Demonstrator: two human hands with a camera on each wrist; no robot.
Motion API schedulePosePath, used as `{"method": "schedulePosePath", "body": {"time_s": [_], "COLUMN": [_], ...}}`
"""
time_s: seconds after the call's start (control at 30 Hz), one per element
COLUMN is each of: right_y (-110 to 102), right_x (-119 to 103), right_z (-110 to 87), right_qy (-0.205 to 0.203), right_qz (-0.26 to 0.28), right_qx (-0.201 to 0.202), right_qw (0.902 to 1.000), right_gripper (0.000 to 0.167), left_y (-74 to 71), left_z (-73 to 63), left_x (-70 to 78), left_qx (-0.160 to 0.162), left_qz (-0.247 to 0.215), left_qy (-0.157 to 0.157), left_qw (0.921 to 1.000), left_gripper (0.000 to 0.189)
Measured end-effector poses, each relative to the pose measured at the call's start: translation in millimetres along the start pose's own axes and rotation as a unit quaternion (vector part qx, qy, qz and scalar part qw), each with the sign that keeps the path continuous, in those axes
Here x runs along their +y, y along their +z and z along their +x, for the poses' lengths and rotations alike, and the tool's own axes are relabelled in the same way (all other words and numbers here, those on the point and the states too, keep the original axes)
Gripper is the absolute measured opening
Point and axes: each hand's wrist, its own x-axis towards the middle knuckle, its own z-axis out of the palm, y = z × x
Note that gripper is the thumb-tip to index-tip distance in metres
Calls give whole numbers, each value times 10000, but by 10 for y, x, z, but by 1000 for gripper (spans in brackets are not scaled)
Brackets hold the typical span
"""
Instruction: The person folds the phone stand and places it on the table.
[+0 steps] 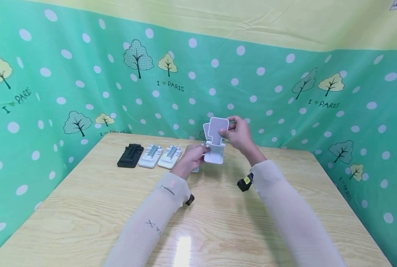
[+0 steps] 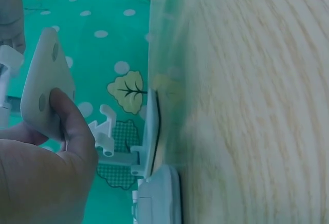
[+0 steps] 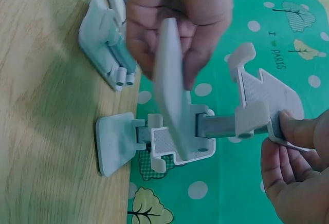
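Both hands hold a white foldable phone stand (image 1: 214, 154) raised above the table, its arm opened out. My left hand (image 1: 192, 158) pinches the stand's base plate (image 2: 43, 85) between thumb and fingers. At the other end, my right hand (image 1: 239, 134) grips the edge of the grey-padded phone plate (image 3: 277, 98), thumb on its face. Behind the held stand, a second white phone stand (image 3: 115, 144) stands unfolded on the table; in the head view it is mostly hidden by the held stand and my left hand.
Left of the hands, two folded white phone stands (image 1: 169, 157) and a folded black phone stand (image 1: 130, 155) lie in a row on the wooden table (image 1: 95, 218). A green dotted curtain (image 1: 191, 59) hangs close behind the table's back edge and along its sides.
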Motion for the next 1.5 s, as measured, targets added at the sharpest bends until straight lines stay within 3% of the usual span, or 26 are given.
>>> {"method": "schedulePosePath", "body": {"time_s": [0.3,0.87,1.1,1.5], "right_y": [9,38,66,83], "right_x": [43,139,147,194], "right_z": [-10,8,-2,-3], "right_qy": [-179,-396,-709,-1139], "right_qz": [-230,-370,-775,-986], "right_qx": [240,401,468,621], "right_qw": [9993,9977,9934,9866], "right_gripper": [42,33,31,26], "left_y": [50,66,68,92], "left_z": [10,1,-12,-22], "left_x": [7,-3,1,8], "left_qx": [-144,-105,-78,-108], "left_qz": [-94,-175,-157,-196], "left_qy": [-76,-206,-219,-228], "left_qw": [9998,9996,9996,9995], "left_gripper": [33,32,32,32]}}
